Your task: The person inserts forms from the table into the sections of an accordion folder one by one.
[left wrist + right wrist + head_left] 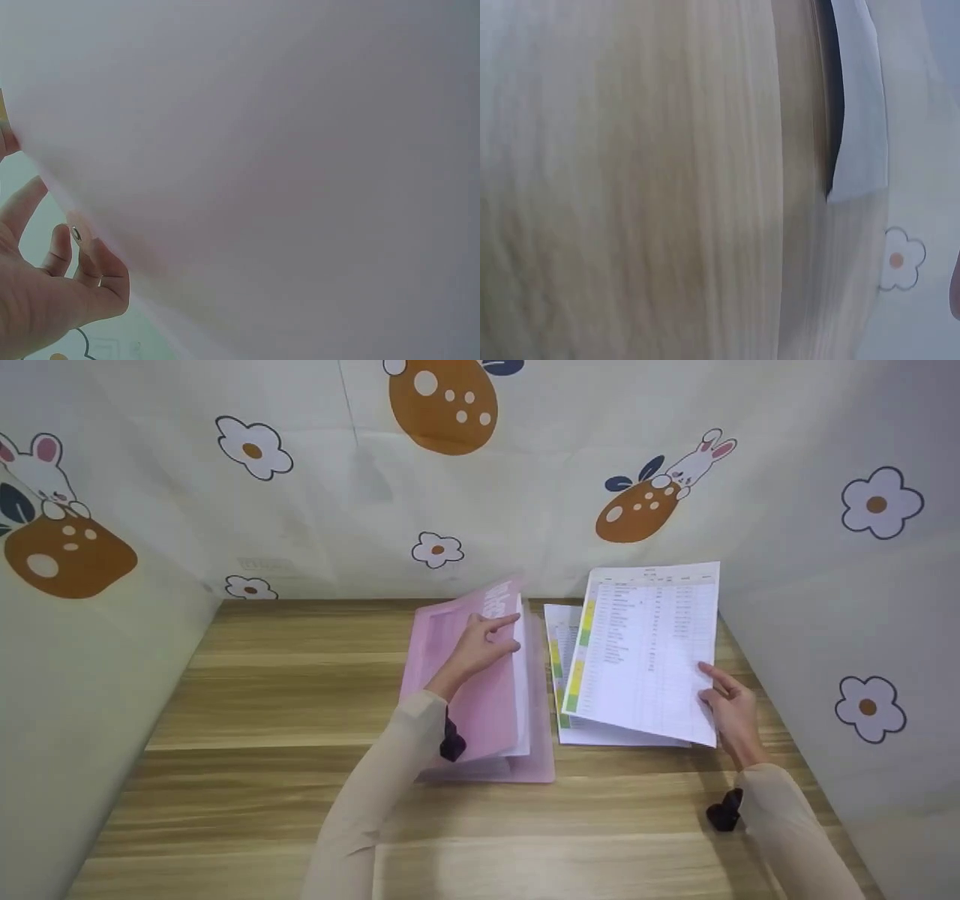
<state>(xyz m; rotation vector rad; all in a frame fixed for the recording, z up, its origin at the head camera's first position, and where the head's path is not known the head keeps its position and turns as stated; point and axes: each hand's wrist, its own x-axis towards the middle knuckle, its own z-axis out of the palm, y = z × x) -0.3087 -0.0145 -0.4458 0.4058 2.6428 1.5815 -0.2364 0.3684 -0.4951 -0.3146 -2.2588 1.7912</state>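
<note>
My left hand (480, 645) holds the free right edge of the pink folder's (480, 705) cover, which is tilted up over white pages (523, 682). In the left wrist view, the fingers (112, 281) of that hand curl at the pale cover (285, 172), close to a small shiny piece (76, 234). At the right, my right hand (735, 716) pinches a printed sheet (652, 660) by its lower right edge. Its lower part is raised above another printed sheet (566, 660). Only a sliver of a finger (955, 292) shows in the right wrist view, beside white paper (860, 112).
Folder and sheets are on a wood-grain table (285, 697). A pale cloth (315, 510) printed with rabbits and flowers hangs behind it and along both sides. Black wrist cameras, one (453, 739) at the left wrist and another (725, 810) at the right, sit on the sleeves.
</note>
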